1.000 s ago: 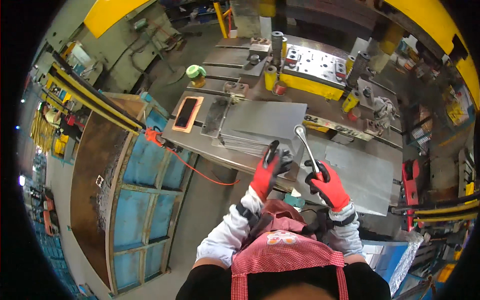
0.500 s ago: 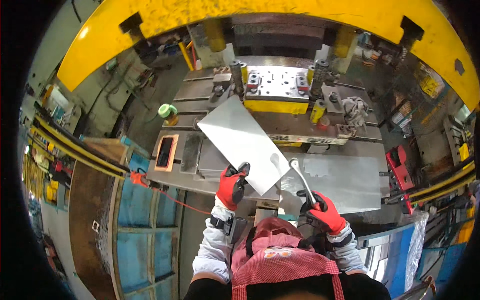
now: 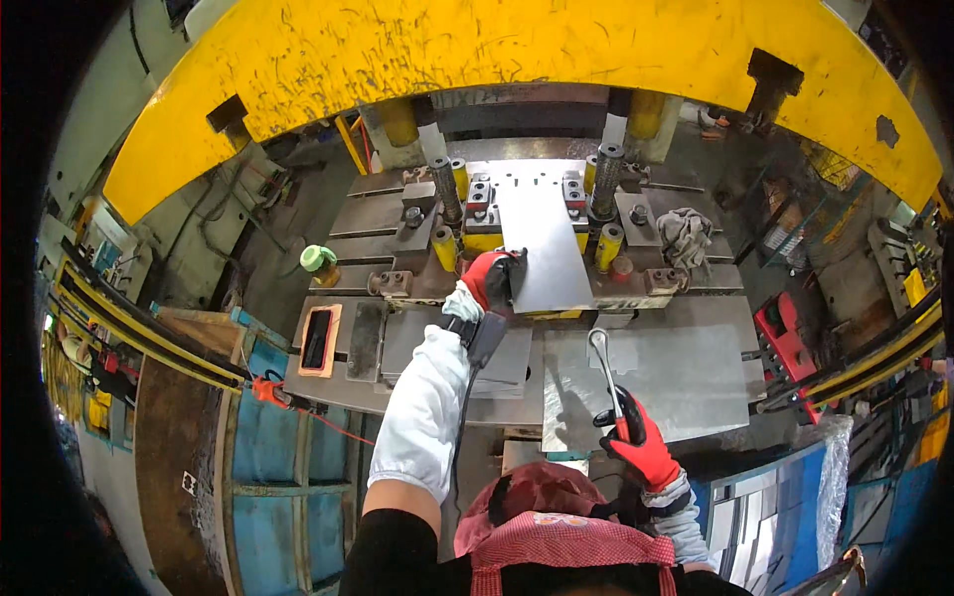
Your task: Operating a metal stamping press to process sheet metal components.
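Observation:
My left hand (image 3: pixel 497 278), in a red and black glove, reaches forward and grips the left edge of a flat metal sheet (image 3: pixel 549 260). The sheet's far part lies over the die (image 3: pixel 505 177) between the guide posts, while its near end juts out over the die's front. In my gloved right hand (image 3: pixel 641 443) is a slim metal tool with a rounded head (image 3: pixel 607 372), resembling a ratchet wrench. It points forward above a wide grey plate (image 3: pixel 691 382) on the table. A stack of sheets (image 3: pixel 412 343) lies partly behind my left forearm.
A yellow press beam (image 3: pixel 487 60) spans overhead. Dark guide posts (image 3: pixel 444 189) flank the die. Left on the table are a phone (image 3: pixel 318 338) and a green-capped bottle (image 3: pixel 320 264); a rag (image 3: pixel 686 233) lies right. A red box-like device (image 3: pixel 788 333) stands at the table's right edge.
My left hand has moved forward and right, carrying the metal sheet from above the table's front to the die and turning it straighter. My right hand has lowered slightly with the tool.

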### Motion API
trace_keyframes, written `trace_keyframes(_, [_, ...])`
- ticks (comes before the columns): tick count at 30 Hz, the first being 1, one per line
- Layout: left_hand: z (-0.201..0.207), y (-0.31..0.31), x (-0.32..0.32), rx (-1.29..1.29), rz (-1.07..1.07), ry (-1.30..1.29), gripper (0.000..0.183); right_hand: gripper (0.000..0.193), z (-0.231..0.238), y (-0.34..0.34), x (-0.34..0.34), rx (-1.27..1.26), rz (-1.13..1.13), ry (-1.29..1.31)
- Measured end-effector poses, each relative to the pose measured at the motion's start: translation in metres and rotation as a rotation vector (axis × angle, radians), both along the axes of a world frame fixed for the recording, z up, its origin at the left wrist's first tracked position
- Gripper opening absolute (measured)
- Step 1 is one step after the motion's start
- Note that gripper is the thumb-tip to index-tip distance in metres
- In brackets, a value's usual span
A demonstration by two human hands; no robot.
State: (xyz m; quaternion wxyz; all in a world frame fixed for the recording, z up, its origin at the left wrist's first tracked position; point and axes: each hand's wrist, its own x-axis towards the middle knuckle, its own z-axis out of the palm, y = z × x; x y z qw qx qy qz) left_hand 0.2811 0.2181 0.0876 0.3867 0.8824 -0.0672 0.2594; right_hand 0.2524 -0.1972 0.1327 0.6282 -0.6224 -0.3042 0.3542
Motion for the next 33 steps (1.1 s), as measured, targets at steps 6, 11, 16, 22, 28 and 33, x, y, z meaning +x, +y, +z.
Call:
trace_keyframes(6, [-0.003,-0.010,0.021,-0.934,0.060,0.410,0.017,0.069,0.000,0.004,0.008,0.017,-0.057,0.098])
trace_keyframes(11, [-0.018,0.018,0.002,-0.485,-0.041,0.137,0.016,0.062,-0.015,0.041,0.029,0.126,-0.113,0.146])
trace_keyframes(16, [0.019,0.006,0.012,0.101,0.198,0.213,0.027,0.047,-0.011,0.108,0.056,0.265,-0.348,0.251])
trace_keyframes(22, [0.005,0.018,0.019,-0.082,0.065,0.138,0.025,0.030,-0.030,0.179,0.092,0.249,-0.391,-0.199])
trace_keyframes(28, [0.008,-0.051,-0.017,-1.611,-0.387,0.004,0.036,0.029,-0.030,0.180,0.088,0.164,-0.427,-0.171])
trace_keyframes(33, [0.015,-0.108,-0.047,-1.791,-0.180,0.137,0.038,0.030,-0.026,0.190,0.076,0.274,-0.367,-0.301])
